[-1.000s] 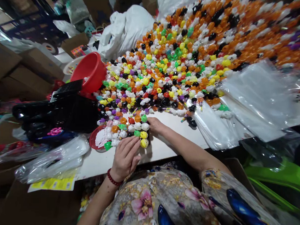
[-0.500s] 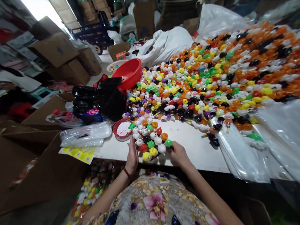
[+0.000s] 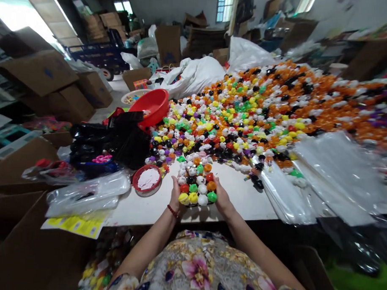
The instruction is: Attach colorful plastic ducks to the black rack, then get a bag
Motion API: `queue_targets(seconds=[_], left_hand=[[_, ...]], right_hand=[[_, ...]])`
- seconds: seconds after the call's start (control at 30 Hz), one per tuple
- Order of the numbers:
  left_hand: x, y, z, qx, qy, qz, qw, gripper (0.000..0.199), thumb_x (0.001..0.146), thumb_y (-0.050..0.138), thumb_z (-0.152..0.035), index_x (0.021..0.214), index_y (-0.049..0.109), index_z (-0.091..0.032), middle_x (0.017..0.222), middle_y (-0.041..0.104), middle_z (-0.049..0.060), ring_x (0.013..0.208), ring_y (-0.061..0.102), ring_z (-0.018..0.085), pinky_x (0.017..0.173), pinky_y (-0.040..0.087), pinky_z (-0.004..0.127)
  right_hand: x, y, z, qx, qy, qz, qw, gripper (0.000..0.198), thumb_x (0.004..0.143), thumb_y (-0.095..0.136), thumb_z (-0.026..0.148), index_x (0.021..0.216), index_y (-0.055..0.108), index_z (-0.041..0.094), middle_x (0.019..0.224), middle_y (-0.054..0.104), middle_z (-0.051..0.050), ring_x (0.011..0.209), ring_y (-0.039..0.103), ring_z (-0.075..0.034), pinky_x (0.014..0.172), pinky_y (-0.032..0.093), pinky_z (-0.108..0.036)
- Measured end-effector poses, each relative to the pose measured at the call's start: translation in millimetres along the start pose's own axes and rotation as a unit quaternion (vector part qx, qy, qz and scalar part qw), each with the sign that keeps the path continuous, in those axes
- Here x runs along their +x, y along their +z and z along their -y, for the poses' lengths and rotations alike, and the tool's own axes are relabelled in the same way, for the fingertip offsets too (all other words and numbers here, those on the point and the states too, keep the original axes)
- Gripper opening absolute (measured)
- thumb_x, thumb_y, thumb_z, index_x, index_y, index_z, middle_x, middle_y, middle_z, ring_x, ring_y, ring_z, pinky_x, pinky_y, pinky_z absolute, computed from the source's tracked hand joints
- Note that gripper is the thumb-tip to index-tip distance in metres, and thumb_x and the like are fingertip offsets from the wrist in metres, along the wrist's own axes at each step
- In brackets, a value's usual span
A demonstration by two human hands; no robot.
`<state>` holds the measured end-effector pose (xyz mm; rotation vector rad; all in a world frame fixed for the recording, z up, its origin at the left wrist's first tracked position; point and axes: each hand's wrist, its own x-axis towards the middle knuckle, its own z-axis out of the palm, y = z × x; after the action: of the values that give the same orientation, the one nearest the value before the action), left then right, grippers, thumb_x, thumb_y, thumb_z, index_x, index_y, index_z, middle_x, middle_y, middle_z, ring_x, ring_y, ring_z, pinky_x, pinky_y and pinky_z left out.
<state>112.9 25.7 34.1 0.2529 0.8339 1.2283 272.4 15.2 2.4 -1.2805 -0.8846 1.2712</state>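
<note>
Small round plastic toys (image 3: 202, 188) in white, green, red, yellow, orange and black stand in a tight block of rows at the table's front edge. My left hand (image 3: 175, 196) presses along the block's left side, its fingers stretched upward. Against the opposite side lies my right hand (image 3: 223, 199), so the block is held between both palms. Whatever lies under the toys is mostly hidden. Left of my left hand is a round red basket (image 3: 147, 190) with pale paper pieces inside. A large heap of similar toys (image 3: 243, 105) spreads behind the block.
A red basin (image 3: 150, 105) and black plastic bags (image 3: 117, 139) stand at the left. Clear plastic bags (image 3: 87, 186) lie over a yellow printed sheet (image 3: 75, 225). More clear bags (image 3: 337, 169) cover the table's right side. Open cardboard boxes (image 3: 34, 235) stand by the left edge.
My right hand has gone from fingering the green toy at the corner to lying flat along the block's right side. The toys now sit in straighter rows. The view has tilted up and shifted right.
</note>
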Motion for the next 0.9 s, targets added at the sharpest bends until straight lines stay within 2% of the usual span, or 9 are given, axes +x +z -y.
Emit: queue_targets(seconds=[0.1,0.2,0.33,0.43,0.53,0.57,0.63,0.77,0.9], left_hand=[[-0.7,-6.1,-2.7,-0.001,0.025,0.006,1.0,0.063,0.098,0.031,-0.063,0.138,0.054,-0.02,0.123,0.07,0.011,0.123,0.061,0.025,0.103,0.051,0.04],[-3.2,-21.1,-5.1,0.044,0.051,-0.035,0.997,0.054,0.101,0.03,-0.056,0.132,0.058,-0.021,0.13,0.066,0.009,0.128,0.058,0.022,0.109,0.047,0.036],[-8.3,-49.5,-3.4,0.153,0.087,-0.076,0.981,0.047,0.097,0.044,-0.054,0.12,0.065,-0.019,0.135,0.063,0.012,0.128,0.057,0.023,0.111,0.044,0.038],[-12.0,-64.7,-1.7,0.205,0.121,-0.06,0.969,0.043,0.091,0.056,-0.054,0.111,0.068,-0.018,0.132,0.064,0.015,0.123,0.06,0.026,0.107,0.047,0.04],[-13.7,-67.5,-1.9,0.21,0.117,-0.056,0.969,0.045,0.081,0.069,-0.054,0.105,0.068,-0.017,0.121,0.069,0.015,0.114,0.065,0.026,0.101,0.05,0.04],[-13.9,-66.1,-2.1,0.207,0.111,-0.056,0.97,0.047,0.076,0.073,-0.055,0.104,0.068,-0.017,0.117,0.07,0.014,0.11,0.066,0.026,0.099,0.051,0.04],[-14.2,-62.1,-2.5,0.195,0.103,-0.056,0.974,0.053,0.068,0.079,-0.056,0.101,0.069,-0.016,0.108,0.072,0.012,0.101,0.068,0.025,0.094,0.052,0.039],[-15.6,-56.5,-2.7,0.186,0.108,-0.059,0.975,0.054,0.06,0.083,-0.055,0.095,0.07,-0.016,0.095,0.074,0.008,0.088,0.069,0.021,0.086,0.054,0.036],[-17.5,-56.5,-4.2,0.193,0.104,-0.076,0.973,0.058,0.054,0.085,-0.057,0.092,0.07,-0.016,0.09,0.073,0.006,0.082,0.068,0.019,0.079,0.053,0.033]], right_hand=[[-5.7,-6.9,2.1,0.036,0.028,-0.034,0.998,0.078,0.074,0.048,0.086,0.124,0.068,0.029,0.139,0.061,-0.004,0.138,0.046,-0.027,0.119,0.033,-0.046],[-20.7,-33.4,6.1,0.038,0.02,-0.049,0.998,0.086,0.071,0.048,0.09,0.123,0.067,0.025,0.138,0.061,-0.011,0.131,0.054,-0.03,0.112,0.041,-0.048],[-50.6,-96.1,15.3,-0.18,-0.072,-0.125,0.973,0.071,0.083,0.046,0.077,0.119,0.068,0.021,0.126,0.067,-0.015,0.119,0.061,-0.031,0.106,0.046,-0.05],[-65.2,-151.6,19.1,-0.427,-0.184,-0.219,0.858,0.061,0.087,0.047,0.066,0.115,0.068,0.016,0.121,0.067,-0.02,0.12,0.057,-0.036,0.106,0.041,-0.056],[-68.3,-195.7,15.2,-0.58,-0.201,-0.331,0.717,0.057,0.09,0.044,0.055,0.118,0.066,0.01,0.12,0.065,-0.027,0.124,0.052,-0.044,0.103,0.036,-0.065],[-67.9,-205.7,12.5,-0.609,-0.192,-0.352,0.684,0.057,0.091,0.043,0.053,0.12,0.065,0.009,0.121,0.064,-0.028,0.123,0.051,-0.045,0.1,0.037,-0.066],[-66.6,-219.1,6.7,-0.643,-0.18,-0.36,0.651,0.058,0.091,0.04,0.051,0.122,0.064,0.008,0.12,0.064,-0.029,0.121,0.052,-0.046,0.094,0.04,-0.066],[-61.1,-231.4,-1.4,-0.66,-0.189,-0.32,0.653,0.05,0.091,0.037,0.046,0.114,0.069,0.016,0.121,0.066,-0.023,0.118,0.055,-0.042,0.094,0.04,-0.064],[-50.5,-240.3,1.1,-0.624,-0.205,-0.297,0.693,0.036,0.089,0.039,0.036,0.095,0.072,0.021,0.105,0.071,-0.017,0.108,0.06,-0.035,0.094,0.044,-0.055]])
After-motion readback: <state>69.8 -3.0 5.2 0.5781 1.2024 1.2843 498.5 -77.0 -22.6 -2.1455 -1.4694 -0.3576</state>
